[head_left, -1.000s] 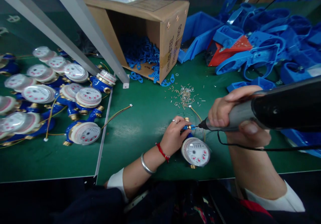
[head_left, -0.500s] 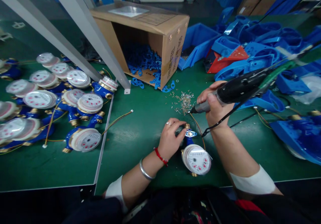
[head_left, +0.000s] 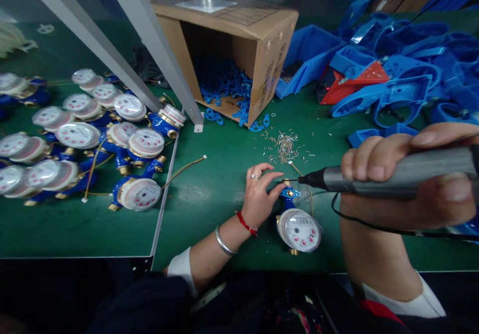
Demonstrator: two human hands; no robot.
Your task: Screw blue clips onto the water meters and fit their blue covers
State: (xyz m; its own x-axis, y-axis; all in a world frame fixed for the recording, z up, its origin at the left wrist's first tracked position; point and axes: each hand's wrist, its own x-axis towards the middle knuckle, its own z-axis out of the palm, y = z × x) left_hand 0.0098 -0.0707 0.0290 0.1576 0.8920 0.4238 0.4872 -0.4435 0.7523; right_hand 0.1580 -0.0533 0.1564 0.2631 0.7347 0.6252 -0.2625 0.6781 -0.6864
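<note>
Grip [head_left: 396, 155] around screwdriver [head_left: 415, 175]; carton [head_left: 276, 67] apparently "STEEL"

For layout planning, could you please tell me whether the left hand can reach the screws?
Probably yes: the screws lie just beyond the left hand, and nothing seems to block them.

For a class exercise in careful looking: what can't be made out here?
Head view: rear of the grey cylindrical power tool in the right hand, cut off by the right edge.
Head view: counter digits on the blue metal meter with round white dial, too small.
Head view: back of the brown cardboard box, hidden by shadow.
Head view: whether the left hand touches the meter; detail too small.
</note>
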